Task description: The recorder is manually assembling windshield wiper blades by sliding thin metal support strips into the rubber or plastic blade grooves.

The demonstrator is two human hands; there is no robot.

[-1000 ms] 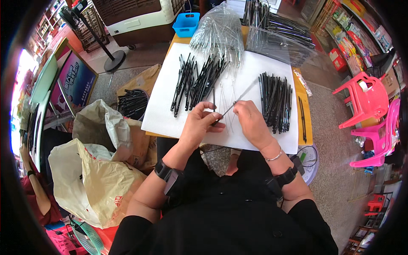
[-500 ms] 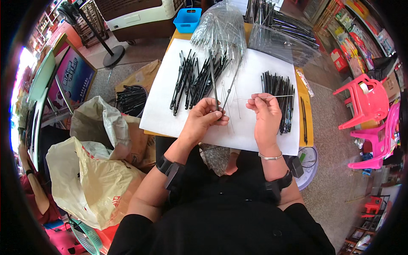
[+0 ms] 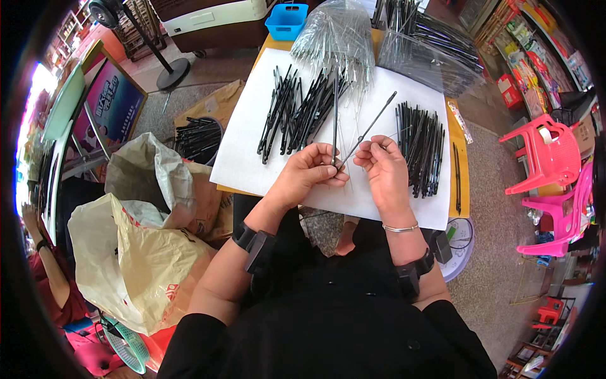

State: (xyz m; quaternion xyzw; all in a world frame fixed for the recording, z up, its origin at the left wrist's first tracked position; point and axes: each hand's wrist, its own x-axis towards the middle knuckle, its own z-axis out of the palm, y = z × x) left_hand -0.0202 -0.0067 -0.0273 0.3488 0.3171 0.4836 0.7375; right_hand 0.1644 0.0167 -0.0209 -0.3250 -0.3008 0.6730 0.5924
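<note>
My left hand (image 3: 314, 169) is closed over the near part of the white sheet (image 3: 243, 139), pinching two slender black rods at their lower ends. One rod (image 3: 335, 114) stands nearly upright in the picture; the other, a jointed rod (image 3: 380, 114), slants up to the right. Beside the slanted rod, my right hand (image 3: 385, 167) has its thumb and fingers pressed together. A faint thin line shows near those fingertips, too fine to make out. Loose black rods (image 3: 297, 110) lie beyond my left hand, and a neater row of black rods (image 3: 421, 151) lies right of my right hand.
A clear plastic bag of thin wires (image 3: 334, 38) and a bag of black rods (image 3: 429, 57) sit at the table's far side, near a blue basket (image 3: 286, 22). Large sacks (image 3: 129, 259) stand at left. Pink plastic chairs (image 3: 546, 155) are at right.
The second black rod now slants out to the right from my left hand. My right hand has come closer to it, and the pale wire that stuck out rightward no longer shows clearly.
</note>
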